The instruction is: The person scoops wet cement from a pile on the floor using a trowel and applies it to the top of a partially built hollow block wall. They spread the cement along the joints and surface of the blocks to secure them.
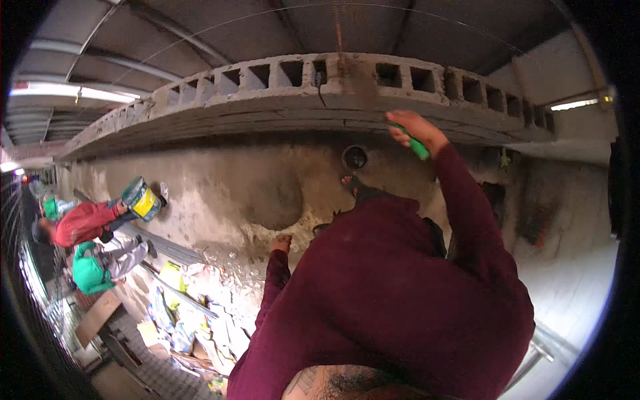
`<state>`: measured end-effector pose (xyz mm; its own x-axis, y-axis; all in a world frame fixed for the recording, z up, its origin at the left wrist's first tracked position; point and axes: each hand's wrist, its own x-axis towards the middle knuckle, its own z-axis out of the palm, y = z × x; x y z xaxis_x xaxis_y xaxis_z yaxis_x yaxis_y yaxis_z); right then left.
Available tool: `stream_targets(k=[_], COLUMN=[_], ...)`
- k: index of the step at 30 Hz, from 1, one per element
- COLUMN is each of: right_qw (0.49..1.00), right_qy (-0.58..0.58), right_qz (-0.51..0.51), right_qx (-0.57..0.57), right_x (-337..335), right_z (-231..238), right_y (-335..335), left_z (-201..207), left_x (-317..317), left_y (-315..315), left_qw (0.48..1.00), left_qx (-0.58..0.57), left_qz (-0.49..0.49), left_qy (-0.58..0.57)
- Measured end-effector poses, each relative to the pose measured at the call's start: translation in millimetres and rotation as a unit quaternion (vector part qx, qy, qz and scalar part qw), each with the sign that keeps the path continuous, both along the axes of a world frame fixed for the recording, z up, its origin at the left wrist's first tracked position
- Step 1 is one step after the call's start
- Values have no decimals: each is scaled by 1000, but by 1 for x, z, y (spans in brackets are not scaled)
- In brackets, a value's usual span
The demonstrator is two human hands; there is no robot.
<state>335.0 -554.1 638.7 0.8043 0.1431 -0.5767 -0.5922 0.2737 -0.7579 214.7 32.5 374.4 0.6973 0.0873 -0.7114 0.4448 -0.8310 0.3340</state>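
Observation:
My right hand (421,131) is raised close to the face of a hollow-block wall (267,110). Its fingers are wrapped round a green-handled tool (419,149); the handle's end sticks out below the fist, and the working end cannot be made out. My left hand (282,243) hangs low beside my body, over the ground. Its fingers are too small and unclear to read, and no object shows in it. Below the wall, near my foot, sits a round dark bucket (355,157).
At the left, a person in red (83,223) carries a bucket (141,199) with a yellow label; a person in green (92,270) is beside them. Scraps and bags (193,320) litter the ground at lower left, near long dark bars (163,247). A damp patch (273,203) marks the floor.

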Motion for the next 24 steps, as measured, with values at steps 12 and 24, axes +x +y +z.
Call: stream_targets(k=[12, 24], right_qw=[958, 949], right_qy=[17, 3], right_qz=[-285, -293], right_qx=[11, -119], right_x=[-39, -94], right_z=[-23, -33], right_y=[-5, -27], left_z=[478, 518], left_x=[316, 340], left_y=[-332, -441], left_qw=[752, 706], left_qx=[-349, -374], left_qz=[-296, -258], left_qy=[-475, -543])
